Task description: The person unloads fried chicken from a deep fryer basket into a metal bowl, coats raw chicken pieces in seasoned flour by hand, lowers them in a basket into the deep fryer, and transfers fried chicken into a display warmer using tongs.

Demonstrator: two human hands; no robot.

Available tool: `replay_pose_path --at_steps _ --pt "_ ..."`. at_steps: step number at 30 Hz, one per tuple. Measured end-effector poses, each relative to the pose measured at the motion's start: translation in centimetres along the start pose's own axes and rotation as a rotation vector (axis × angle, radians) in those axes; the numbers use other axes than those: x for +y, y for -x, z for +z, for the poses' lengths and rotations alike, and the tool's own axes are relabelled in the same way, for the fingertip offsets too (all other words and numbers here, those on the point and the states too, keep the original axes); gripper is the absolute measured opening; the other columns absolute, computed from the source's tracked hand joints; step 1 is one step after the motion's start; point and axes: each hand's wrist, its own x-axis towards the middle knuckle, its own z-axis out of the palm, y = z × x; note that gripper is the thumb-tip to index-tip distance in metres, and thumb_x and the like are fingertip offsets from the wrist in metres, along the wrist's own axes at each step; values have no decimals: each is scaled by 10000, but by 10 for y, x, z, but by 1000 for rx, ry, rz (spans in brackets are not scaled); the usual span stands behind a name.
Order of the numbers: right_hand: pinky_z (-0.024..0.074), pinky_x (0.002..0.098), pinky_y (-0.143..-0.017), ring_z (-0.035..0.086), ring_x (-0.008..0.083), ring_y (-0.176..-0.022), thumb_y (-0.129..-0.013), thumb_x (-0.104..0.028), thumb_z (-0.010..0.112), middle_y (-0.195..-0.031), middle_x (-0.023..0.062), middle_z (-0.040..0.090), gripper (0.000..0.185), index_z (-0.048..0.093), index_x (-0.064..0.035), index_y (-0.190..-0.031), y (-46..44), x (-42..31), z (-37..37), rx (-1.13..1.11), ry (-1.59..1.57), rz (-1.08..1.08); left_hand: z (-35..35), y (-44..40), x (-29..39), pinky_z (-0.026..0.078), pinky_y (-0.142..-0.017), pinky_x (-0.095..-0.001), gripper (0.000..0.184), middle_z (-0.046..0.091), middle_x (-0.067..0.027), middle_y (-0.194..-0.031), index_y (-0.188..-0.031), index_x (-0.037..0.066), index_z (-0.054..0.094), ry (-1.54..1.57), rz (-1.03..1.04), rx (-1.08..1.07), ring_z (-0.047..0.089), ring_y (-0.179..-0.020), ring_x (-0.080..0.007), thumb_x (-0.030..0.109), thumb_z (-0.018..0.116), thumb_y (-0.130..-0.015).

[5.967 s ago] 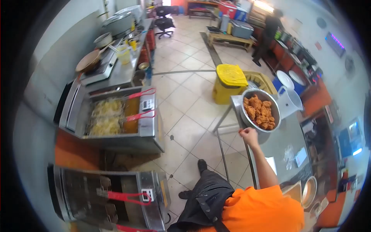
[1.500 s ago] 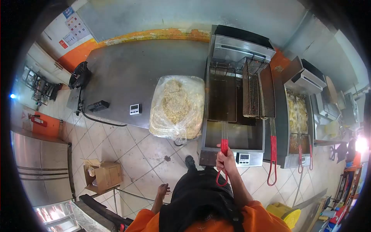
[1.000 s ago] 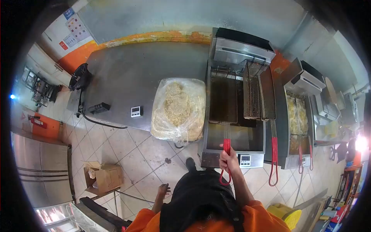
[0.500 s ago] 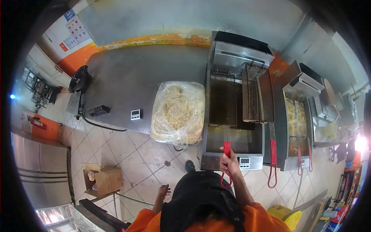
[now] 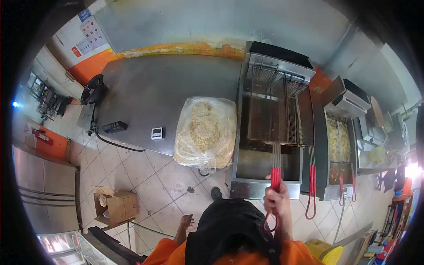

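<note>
My right hand (image 5: pixel 277 201) is wrapped round the red handle of a fryer basket (image 5: pixel 265 117). That wire basket is raised over the left part of the deep fryer (image 5: pixel 247 191), with dark oil below it. A second basket (image 5: pixel 304 115) with a red looped handle hangs at the back right of the same fryer. My left hand (image 5: pixel 186 221) hangs low beside my black apron, holding nothing, its fingers loosely apart. Nearest to it in front is a clear plastic bag (image 5: pixel 183 145) of pale crumbly breading on the counter's edge.
A steel counter (image 5: pixel 145 92) carries a small timer (image 5: pixel 157 133) and a black object (image 5: pixel 115 127). A second fryer (image 5: pixel 338 176) on the right holds baskets with pale food. On the tiled floor sit a cardboard box (image 5: pixel 121 207) and a yellow container (image 5: pixel 329 252).
My right hand has lifted the left basket up from the oil and moved slightly right. The timer on the fryer front is now hidden. My left hand has barely moved.
</note>
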Motion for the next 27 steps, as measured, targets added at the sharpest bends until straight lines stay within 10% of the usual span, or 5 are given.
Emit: replay_pose_path --at_steps 8,13,15,27 --pt "285 241 -296 316 79 -357 -845 -257 525 -550 -21 328 386 413 -41 -1145 -10 -37 13 38 23 21 -6 -46 15 463 -596 -420 450 590 -137 -960 -1136 28 470 -205 1 -74 584 -710 -257 358 484 -830" --pt "503 360 -611 573 221 -605 -868 -499 371 -802 139 584 564 388 -45 -1202 -21 11 -15 98 -128 64 -15 -123 68 471 -589 -410 412 582 -121 -911 -1040 33 486 -303 4 -425 583 -714 -256 383 506 -824" --pt "508 355 -666 589 219 -682 -892 -512 255 -917 178 592 596 380 -30 -1220 -26 47 -44 70 -206 23 20 -71 114 472 -581 -412 416 581 -112 -896 -1016 37 496 -586 168 -218 585 -725 -247 403 516 -821" --pt "508 289 -615 611 187 -696 -866 -563 289 -839 164 632 676 511 19 -1127 130 142 -129 882 -75 -267 137 -112 199 461 -522 -359 394 575 -108 -877 -1005 36 500 -1241 176 -430 582 -679 -236 386 515 -825"
